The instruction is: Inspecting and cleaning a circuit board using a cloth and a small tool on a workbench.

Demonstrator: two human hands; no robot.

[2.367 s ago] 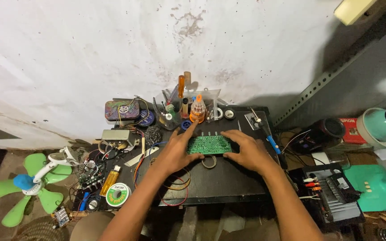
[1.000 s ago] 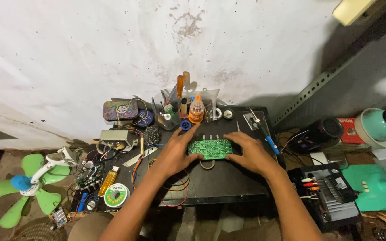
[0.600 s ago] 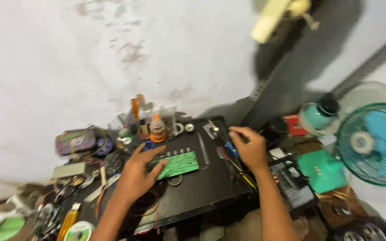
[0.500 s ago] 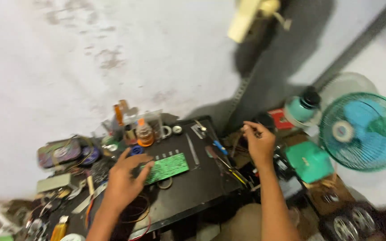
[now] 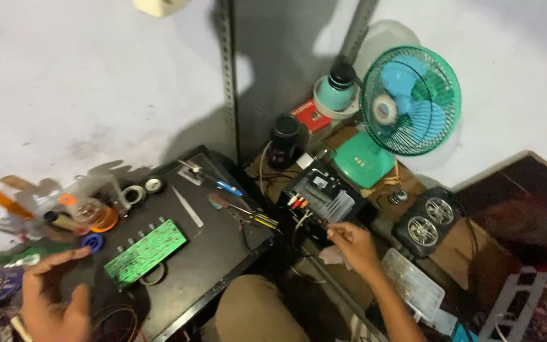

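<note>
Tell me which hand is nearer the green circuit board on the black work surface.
Left. The left hand hangs open just off the green circuit board's lower-left end, not touching it. The right hand is far to its right, fingers pinched by the black electronic unit.

— What is the right hand (image 5: 354, 246) on?

— Its fingers pinch at a thin dark wire (image 5: 297, 229) just below centre of the frame, beside the black electronic unit (image 5: 320, 197) with red and white plugs at its front edge.

— And the other?

— The left hand (image 5: 54, 305) sits at the lower left, fingers spread and lifted, holding nothing — nearest the green circuit board (image 5: 145, 252), which lies flat and angled on the dark worktop (image 5: 216, 253), left of centre.
</note>
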